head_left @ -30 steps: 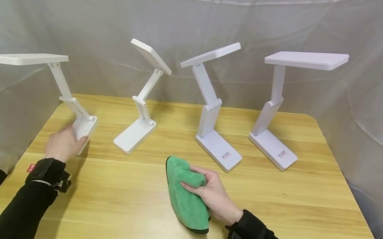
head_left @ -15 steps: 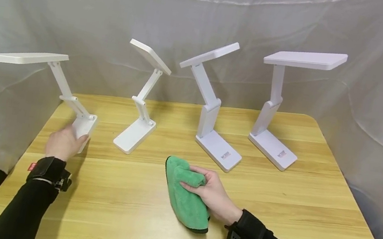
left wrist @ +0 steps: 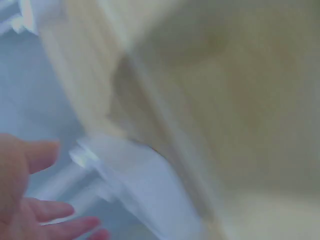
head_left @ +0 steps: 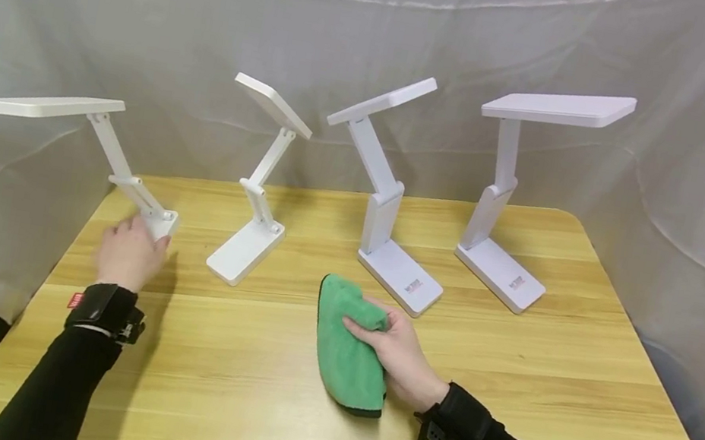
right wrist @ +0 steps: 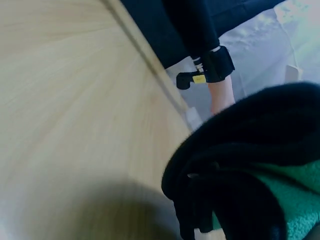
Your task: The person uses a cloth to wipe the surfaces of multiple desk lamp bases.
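At the table's left, my left hand [head_left: 129,254] is above the base of the leftmost white folding desk lamp [head_left: 52,105], covering its front part. In the left wrist view, blurred, the fingers of that left hand [left wrist: 15,185] are spread, apart from the white lamp base [left wrist: 150,185]. My right hand [head_left: 401,358] pinches a folded green cloth [head_left: 347,358] with dark edging, thumb on top, over the middle of the table. Close up in the right wrist view, the cloth [right wrist: 305,200] hides the right fingers.
Three more unfolded white desk lamps stand along the back: one left of centre [head_left: 246,249], one right of centre [head_left: 402,274], one at right [head_left: 502,271]. The wooden table [head_left: 572,409] has a grey curtain [head_left: 381,40] behind it. A red tag [head_left: 75,300] shows beside the left wrist.
My left hand has left the lamp base's side and shifted slightly right and up. The right hand and cloth have moved slightly up and right, and the cloth has tilted.
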Demonstrator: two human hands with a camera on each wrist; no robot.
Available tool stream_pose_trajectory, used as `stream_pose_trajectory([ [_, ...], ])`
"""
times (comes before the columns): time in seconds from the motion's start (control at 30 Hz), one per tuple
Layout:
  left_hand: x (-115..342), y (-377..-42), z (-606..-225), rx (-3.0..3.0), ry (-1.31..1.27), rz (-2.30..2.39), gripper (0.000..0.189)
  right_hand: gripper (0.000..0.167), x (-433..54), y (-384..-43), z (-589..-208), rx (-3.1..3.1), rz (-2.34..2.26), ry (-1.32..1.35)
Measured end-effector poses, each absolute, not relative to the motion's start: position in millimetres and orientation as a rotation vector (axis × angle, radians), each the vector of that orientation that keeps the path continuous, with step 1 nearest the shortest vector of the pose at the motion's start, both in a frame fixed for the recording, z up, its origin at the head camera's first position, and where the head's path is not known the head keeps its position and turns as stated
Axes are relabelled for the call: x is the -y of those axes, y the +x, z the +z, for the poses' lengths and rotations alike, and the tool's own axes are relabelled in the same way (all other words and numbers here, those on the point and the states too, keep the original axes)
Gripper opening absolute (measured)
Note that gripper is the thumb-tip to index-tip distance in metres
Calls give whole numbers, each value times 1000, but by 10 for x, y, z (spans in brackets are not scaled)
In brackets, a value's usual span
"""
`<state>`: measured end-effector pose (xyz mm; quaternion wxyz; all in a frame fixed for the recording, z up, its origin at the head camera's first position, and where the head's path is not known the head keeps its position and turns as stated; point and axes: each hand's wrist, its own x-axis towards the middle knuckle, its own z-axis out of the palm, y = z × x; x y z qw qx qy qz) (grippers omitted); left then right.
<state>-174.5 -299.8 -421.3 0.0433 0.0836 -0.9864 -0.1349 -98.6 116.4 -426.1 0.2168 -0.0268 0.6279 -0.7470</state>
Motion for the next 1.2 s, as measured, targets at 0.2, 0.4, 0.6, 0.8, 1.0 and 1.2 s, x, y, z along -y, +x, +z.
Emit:
stream_pose_trajectory([
  [0.2,2450,-2020,-4151,3080,76,-658,76,46,-1182,-1023,-4209,-1634,-2227,100],
  [0.4,2059,-2202,-4246,3230,73,-479,76,48,-1205,-1016,-4180,-1616,-2249,96],
  [0.6,1889,-2242,-4288,3223,145,-378,65,47,-1230,-1025,-4180,-1607,-2243,96],
  [0.8,1828,-2203,-4283,3257,217,-323,70,48,-1245,-1049,-4190,-1653,-2228,72],
  [1.0,1697,-2005,-4244,3279,258,-246,69,48,-1270,-1059,-4225,-1676,-2218,38],
  [1.2,1462,-1742,-4266,3282,247,-269,69,50,-1293,-1068,-4251,-1698,-2196,44],
])
